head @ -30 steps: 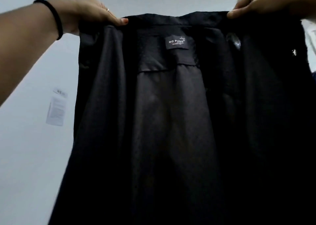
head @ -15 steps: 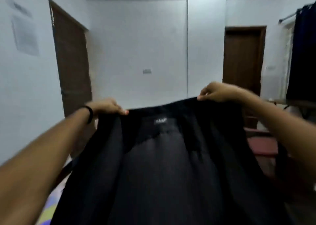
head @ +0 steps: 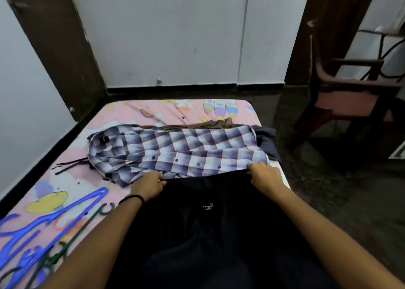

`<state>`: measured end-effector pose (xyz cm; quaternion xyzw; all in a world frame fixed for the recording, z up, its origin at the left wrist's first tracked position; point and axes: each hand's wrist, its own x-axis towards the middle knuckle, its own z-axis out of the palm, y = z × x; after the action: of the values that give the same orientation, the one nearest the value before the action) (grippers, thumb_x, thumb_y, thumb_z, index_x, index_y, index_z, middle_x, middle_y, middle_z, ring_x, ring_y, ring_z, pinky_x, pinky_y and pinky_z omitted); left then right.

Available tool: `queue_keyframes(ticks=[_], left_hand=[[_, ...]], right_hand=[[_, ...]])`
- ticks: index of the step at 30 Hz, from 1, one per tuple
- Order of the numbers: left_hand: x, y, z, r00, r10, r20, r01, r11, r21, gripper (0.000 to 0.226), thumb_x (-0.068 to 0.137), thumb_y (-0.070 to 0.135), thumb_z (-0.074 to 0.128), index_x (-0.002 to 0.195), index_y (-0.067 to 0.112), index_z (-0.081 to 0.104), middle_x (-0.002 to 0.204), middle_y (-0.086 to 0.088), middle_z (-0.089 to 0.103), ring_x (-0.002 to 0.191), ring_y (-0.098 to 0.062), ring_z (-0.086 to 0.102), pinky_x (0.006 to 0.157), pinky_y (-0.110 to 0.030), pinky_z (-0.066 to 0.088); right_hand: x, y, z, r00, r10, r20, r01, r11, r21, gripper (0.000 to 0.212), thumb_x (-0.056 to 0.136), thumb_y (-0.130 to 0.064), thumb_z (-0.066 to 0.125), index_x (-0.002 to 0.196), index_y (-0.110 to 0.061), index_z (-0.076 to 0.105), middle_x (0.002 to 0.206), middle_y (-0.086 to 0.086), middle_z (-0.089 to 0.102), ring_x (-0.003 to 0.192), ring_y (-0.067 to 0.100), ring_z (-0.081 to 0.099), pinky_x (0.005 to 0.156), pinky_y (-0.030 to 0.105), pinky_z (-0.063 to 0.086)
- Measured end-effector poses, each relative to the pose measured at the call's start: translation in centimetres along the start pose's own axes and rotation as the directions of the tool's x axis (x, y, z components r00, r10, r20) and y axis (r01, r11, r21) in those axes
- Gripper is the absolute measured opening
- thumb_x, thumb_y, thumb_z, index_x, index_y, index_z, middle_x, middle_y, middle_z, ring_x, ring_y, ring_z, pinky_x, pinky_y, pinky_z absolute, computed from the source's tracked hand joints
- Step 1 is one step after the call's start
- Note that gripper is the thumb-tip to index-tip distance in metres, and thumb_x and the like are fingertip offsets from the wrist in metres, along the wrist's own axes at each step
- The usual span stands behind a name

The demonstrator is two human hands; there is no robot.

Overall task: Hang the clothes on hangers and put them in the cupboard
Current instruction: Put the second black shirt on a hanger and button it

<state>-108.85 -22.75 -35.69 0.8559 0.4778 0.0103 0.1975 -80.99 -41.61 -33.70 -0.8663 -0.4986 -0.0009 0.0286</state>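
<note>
Head view, single entry. Black garment [head: 210,229]: spread flat on the near half of the bed [head: 122,113], small white-lettered label facing up near its middle, far edge overlapping the near edge of the checked shirt [head: 175,150]. Left hand [head: 149,185]: fingers curled, pinching the garment's far left corner; black band on the wrist. Right hand [head: 263,177]: fingers curled, gripping the garment's far right corner, where it meets the checked shirt's hem. Checked shirt: purple and white, lying crosswise on the bed, collar to the left, buttons toward the viewer. Brown cloth [head: 210,123] and dark blue cloth [head: 268,144]: partly under the shirt, at its far and right sides. Blue hangers [head: 43,229] and green hanger [head: 72,236]: loose pile on the bed's near left, beside the left forearm. Bedsheet: pink, cartoon print. Chair [head: 350,91]: reddish, on the floor to the right, well apart from the bed.
</note>
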Motion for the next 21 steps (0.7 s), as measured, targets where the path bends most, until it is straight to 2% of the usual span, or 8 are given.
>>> queue_keyframes(ticks=[4,8,11,14,16,19,21], left_hand=[[4.7,0.6,1.0,0.995,-0.021,-0.093,0.018,1.0,-0.025,0.016,0.095,0.027,0.051,0.095,0.018,0.065,0.105,-0.015,0.068,0.1,-0.033,0.062,0.084,-0.041,0.05],[7.5,1.5,2.5,0.98,-0.056,-0.189,0.063,0.997,0.034,0.021,0.098,0.028,0.048,0.106,0.019,0.066,0.109,-0.012,0.067,0.104,-0.035,0.06,0.077,-0.039,0.048],[7.7,1.4,4.0,0.981,-0.057,-0.184,0.07,0.996,0.061,0.023,0.099,0.028,0.047,0.106,0.017,0.066,0.109,-0.01,0.066,0.103,-0.034,0.06,0.077,-0.039,0.047],[6.5,0.0,5.1,0.988,-0.032,-0.151,0.017,0.995,-0.098,0.019,0.096,0.024,0.051,0.104,0.017,0.067,0.11,-0.009,0.066,0.105,-0.031,0.059,0.087,-0.046,0.049],[4.9,-1.6,5.0,0.979,-0.039,-0.2,0.002,0.984,-0.18,0.022,0.096,0.023,0.051,0.111,0.017,0.065,0.116,-0.007,0.062,0.111,-0.029,0.056,0.093,-0.049,0.046],[0.2,-4.9,4.6,0.946,-0.138,-0.294,0.074,0.973,-0.22,0.031,0.096,0.022,0.046,0.12,0.013,0.061,0.126,-0.012,0.056,0.118,-0.032,0.051,0.096,-0.049,0.043],[-4.0,-7.5,4.5,0.911,-0.23,-0.344,0.167,0.965,-0.203,0.03,0.096,0.013,0.047,0.122,0.008,0.06,0.127,-0.016,0.054,0.118,-0.036,0.049,0.097,-0.047,0.041]], right_hand=[[4.3,0.3,1.5,0.99,0.034,-0.136,-0.053,0.99,-0.133,0.024,0.089,-0.014,0.047,0.104,-0.022,0.063,0.102,0.002,0.068,0.102,0.025,0.061,0.084,0.04,0.031],[6.8,0.4,3.5,0.985,0.046,-0.168,-0.079,0.978,-0.195,0.021,0.083,-0.006,0.054,0.096,-0.016,0.068,0.089,0.007,0.071,0.096,0.029,0.061,0.088,0.047,0.029],[7.2,0.7,5.8,0.993,0.055,-0.107,-0.077,0.975,-0.208,0.026,0.084,-0.005,0.054,0.105,-0.014,0.066,0.093,0.01,0.07,0.104,0.032,0.058,0.099,0.055,0.026],[6.5,0.9,7.2,0.993,0.053,-0.103,-0.071,0.98,-0.186,0.031,0.079,-0.004,0.061,0.11,-0.008,0.064,0.096,0.017,0.067,0.104,0.037,0.058,0.102,0.065,0.026],[6.1,1.3,7.4,0.991,0.041,-0.125,-0.064,0.981,-0.184,0.044,0.077,-0.006,0.066,0.121,-0.007,0.06,0.107,0.022,0.064,0.11,0.041,0.056,0.102,0.071,0.021],[5.1,1.1,6.6,0.987,-0.041,-0.152,0.018,0.988,-0.152,0.062,0.072,-0.005,0.073,0.131,-0.006,0.054,0.128,0.029,0.053,0.121,0.046,0.048,0.103,0.074,0.015],[4.2,0.6,6.0,0.979,-0.091,-0.181,0.07,0.99,-0.122,0.065,0.072,-0.004,0.073,0.133,-0.003,0.052,0.135,0.031,0.048,0.126,0.047,0.044,0.103,0.074,0.014]])
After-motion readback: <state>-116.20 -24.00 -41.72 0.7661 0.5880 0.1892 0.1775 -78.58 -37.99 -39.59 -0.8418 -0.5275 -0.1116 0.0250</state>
